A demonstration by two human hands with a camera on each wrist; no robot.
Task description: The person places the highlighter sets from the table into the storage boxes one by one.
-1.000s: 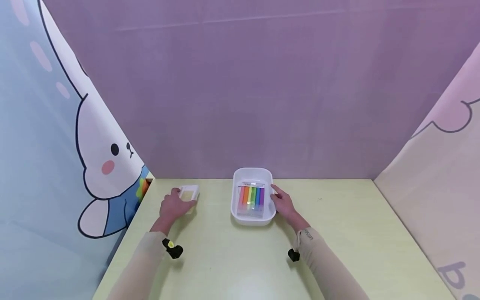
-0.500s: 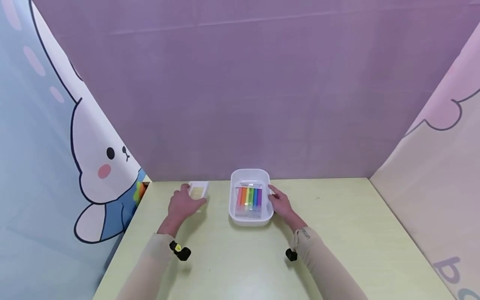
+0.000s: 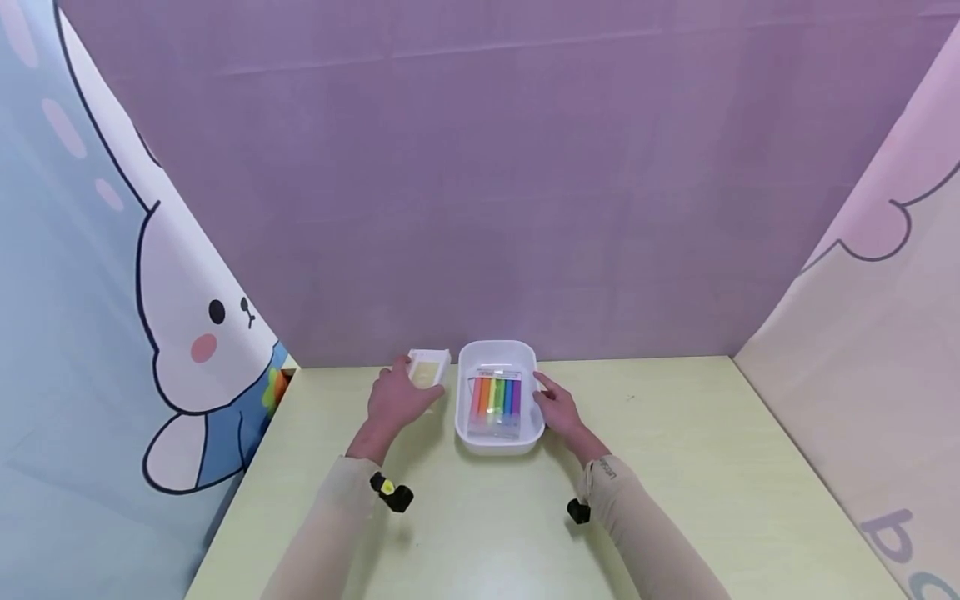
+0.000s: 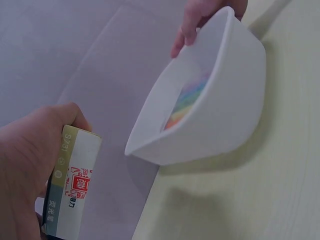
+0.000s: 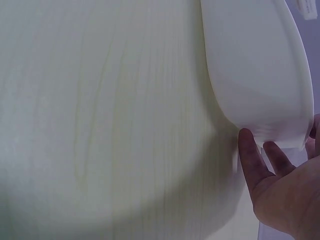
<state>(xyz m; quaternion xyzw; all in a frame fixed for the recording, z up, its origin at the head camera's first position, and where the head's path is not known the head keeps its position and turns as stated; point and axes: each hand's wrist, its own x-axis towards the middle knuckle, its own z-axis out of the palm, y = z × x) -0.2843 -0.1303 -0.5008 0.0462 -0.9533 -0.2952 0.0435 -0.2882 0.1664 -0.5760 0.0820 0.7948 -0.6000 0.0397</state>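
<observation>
My left hand (image 3: 397, 398) grips a small flat white-and-yellow box (image 3: 429, 368) by its sides, lifted above the table just left of a white plastic bin. In the left wrist view the box's printed end (image 4: 76, 182) shows "S731" and a red stamp. Inside the white bin (image 3: 498, 448) lies a clear pack of rainbow-coloured pens (image 3: 495, 403). My right hand (image 3: 559, 408) holds the bin's right side. In the right wrist view, fingers (image 5: 254, 162) of that hand lie against the bin's outer wall (image 5: 255, 65); its thumb area is partly cut off.
The pale wood-grain table (image 3: 675, 467) stretches around the bin to both sides. Behind it rises a purple cloth wall (image 3: 480, 183). A cartoon rabbit curtain (image 3: 202, 333) hangs at the left and a pink-and-cream curtain (image 3: 862, 375) at the right.
My left hand has carried the small box to the right, close to the bin's left side. The right hand stays at the bin, and the head view has shifted slightly.
</observation>
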